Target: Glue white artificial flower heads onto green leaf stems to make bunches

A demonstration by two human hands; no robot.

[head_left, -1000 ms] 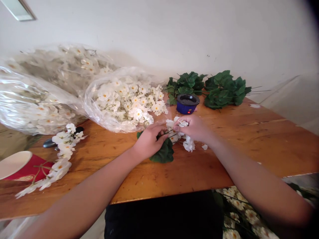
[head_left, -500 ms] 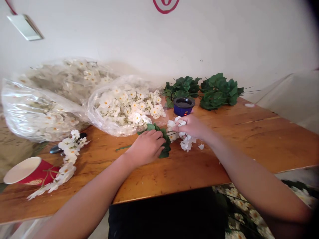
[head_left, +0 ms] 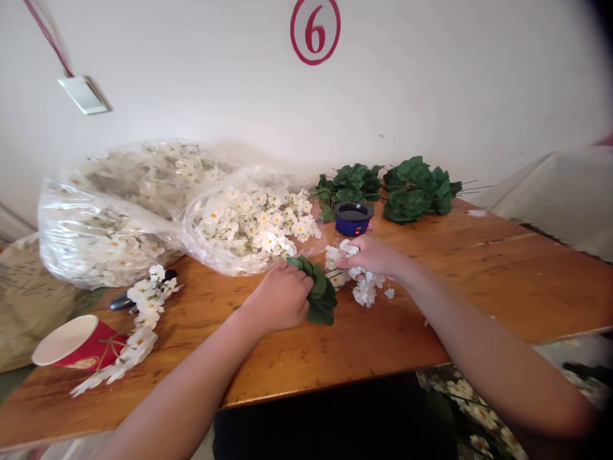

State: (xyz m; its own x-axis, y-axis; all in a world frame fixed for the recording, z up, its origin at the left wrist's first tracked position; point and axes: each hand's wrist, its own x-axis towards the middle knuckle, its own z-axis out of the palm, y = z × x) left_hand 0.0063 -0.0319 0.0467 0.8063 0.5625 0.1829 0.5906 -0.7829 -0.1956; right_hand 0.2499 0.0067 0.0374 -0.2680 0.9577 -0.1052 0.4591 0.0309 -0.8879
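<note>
My left hand (head_left: 282, 295) is closed around a bunch of green artificial leaves (head_left: 322, 297) above the middle of the wooden table. The leaves stick out to the right of its fingers, and most of their stem is hidden. My right hand (head_left: 371, 257) pinches a spray of white artificial flowers (head_left: 366, 289), which hangs just right of the leaves. Thin stems run between the two hands. Right behind my right hand stands a small blue pot (head_left: 353, 220) with a black rim and a dark inside.
Clear plastic bags (head_left: 110, 223) of white flowers lie at the back left, one with loose blossoms (head_left: 258, 220) at its mouth. Green leaf bunches (head_left: 419, 191) rest near the wall. A red paper cup (head_left: 90, 345) lies tipped beside a flower spray (head_left: 143, 326). More flowers (head_left: 479, 409) are below the table's edge.
The view has tilted up, so everything sits lower in the picture. My left hand has turned slightly, and more of the green leaves shows right of it. Both hands keep their hold.
</note>
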